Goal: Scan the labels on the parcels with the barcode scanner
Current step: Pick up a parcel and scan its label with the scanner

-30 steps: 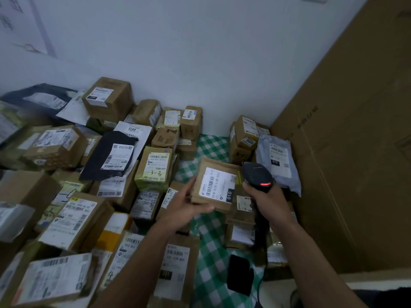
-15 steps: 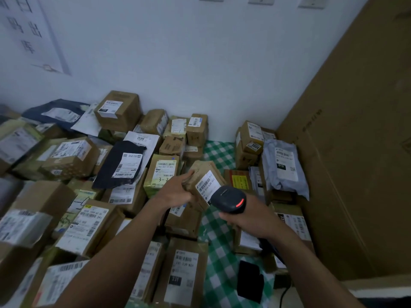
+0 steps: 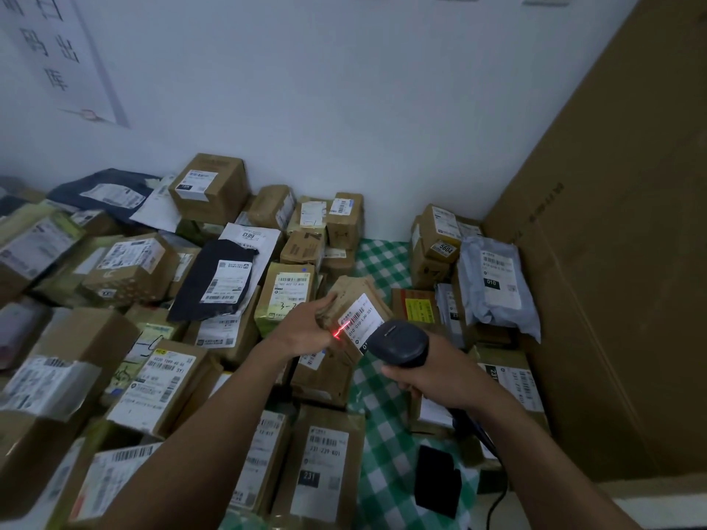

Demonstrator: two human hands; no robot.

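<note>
Mid-scan now: red line (image 3: 338, 333) just lit on the label (image 3: 363, 319) edge, right grip (image 3: 432, 380) clutching the scanner (image 3: 399, 344), left grip (image 3: 306, 332) holding the parcel (image 3: 346, 294).

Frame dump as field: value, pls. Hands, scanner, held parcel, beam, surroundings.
left hand: left hand grips a brown parcel, lifted and tilted
right hand: right hand grips the barcode scanner
scanner aim: head points at the parcel's label
beam: red line at the label's lower left edge, beside the left hand
surroundings: other labelled parcels piled on a green checked cloth; cardboard panel at right
</note>
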